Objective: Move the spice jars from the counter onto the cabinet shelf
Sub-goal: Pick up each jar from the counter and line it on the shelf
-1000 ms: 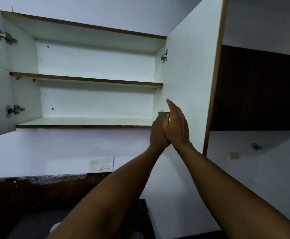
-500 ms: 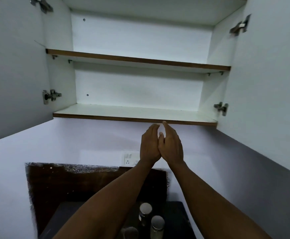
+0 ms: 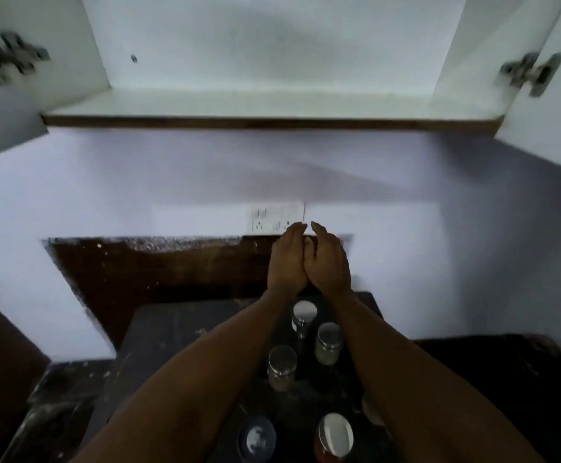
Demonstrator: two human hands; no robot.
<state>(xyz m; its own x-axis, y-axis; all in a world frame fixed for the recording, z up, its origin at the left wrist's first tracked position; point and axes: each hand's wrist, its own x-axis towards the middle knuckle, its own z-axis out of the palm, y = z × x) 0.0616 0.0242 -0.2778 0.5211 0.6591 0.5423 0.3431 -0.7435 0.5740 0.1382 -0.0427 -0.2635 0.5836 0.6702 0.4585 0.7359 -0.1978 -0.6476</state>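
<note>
Several spice jars stand on the dark counter [image 3: 179,332] between my forearms: a tall jar with a white lid [image 3: 304,317], two short glass jars with metal lids [image 3: 328,342] [image 3: 282,366], a dark-lidded jar [image 3: 256,439] and a red-filled jar with a shiny lid [image 3: 335,437]. My left hand [image 3: 286,262] and my right hand [image 3: 329,262] are pressed side by side above the jars, fingers loosely curled, holding nothing. The white cabinet shelf [image 3: 265,103] with a brown front edge sits high above them and holds nothing.
Both cabinet doors hang open, the left door [image 3: 2,95] and the right door [image 3: 553,95], each with metal hinges. A white switch and socket plate [image 3: 274,217] is on the wall just behind my fingers. A dark backsplash panel [image 3: 159,269] rises behind the counter.
The view has tilted down from the cabinet to the counter, bringing the jars into sight. My joined hands have dropped from shelf height to just above the jars.
</note>
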